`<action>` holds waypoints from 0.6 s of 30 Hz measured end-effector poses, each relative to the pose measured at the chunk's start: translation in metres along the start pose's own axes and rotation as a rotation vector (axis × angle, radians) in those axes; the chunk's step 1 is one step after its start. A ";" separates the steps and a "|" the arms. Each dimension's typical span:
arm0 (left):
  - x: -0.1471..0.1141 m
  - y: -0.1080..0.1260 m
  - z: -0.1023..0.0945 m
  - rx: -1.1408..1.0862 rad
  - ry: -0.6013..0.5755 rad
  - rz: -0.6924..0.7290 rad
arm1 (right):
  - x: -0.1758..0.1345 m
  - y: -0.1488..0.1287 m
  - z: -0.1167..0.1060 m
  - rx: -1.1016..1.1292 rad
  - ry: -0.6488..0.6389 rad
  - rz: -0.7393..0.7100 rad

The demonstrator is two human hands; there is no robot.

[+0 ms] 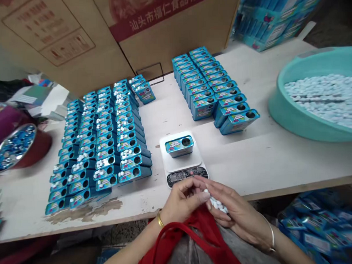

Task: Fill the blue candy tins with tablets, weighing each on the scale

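Note:
My right hand is cupped around a small heap of white candies just in front of the table edge. Curled fingers of my left hand touch the right hand's fingertips, its thumb beside the candies; what it pinches, if anything, is hidden. Beyond both hands sits a white digital scale with a lit display too small to read surely. One blue tin stands on its platform, its round opening dark.
Rows of blue tins, many with candies on top, fill the left; another tin block stands at back right. A turquoise basin of candies is far right, a red bowl far left. Cardboard boxes line the back.

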State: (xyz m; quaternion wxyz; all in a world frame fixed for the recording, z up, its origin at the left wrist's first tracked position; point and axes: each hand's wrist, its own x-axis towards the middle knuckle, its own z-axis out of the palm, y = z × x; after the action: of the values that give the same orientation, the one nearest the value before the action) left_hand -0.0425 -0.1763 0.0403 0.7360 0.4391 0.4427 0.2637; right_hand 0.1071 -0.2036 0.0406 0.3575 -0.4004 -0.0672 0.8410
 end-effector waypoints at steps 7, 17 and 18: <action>0.000 0.033 -0.020 0.619 0.111 0.425 | 0.000 0.005 -0.015 0.090 0.065 -0.021; 0.053 0.088 -0.053 1.175 0.328 0.657 | 0.014 -0.023 -0.021 0.116 0.130 -0.160; 0.056 0.088 -0.053 1.235 0.316 0.644 | 0.016 -0.023 -0.020 0.104 0.132 -0.164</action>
State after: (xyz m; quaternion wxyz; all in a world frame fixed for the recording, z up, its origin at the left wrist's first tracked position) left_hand -0.0630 -0.0691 0.0821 0.1655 0.8412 0.4607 0.2295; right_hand 0.1279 -0.1799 0.0265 0.4489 -0.4289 -0.0325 0.7832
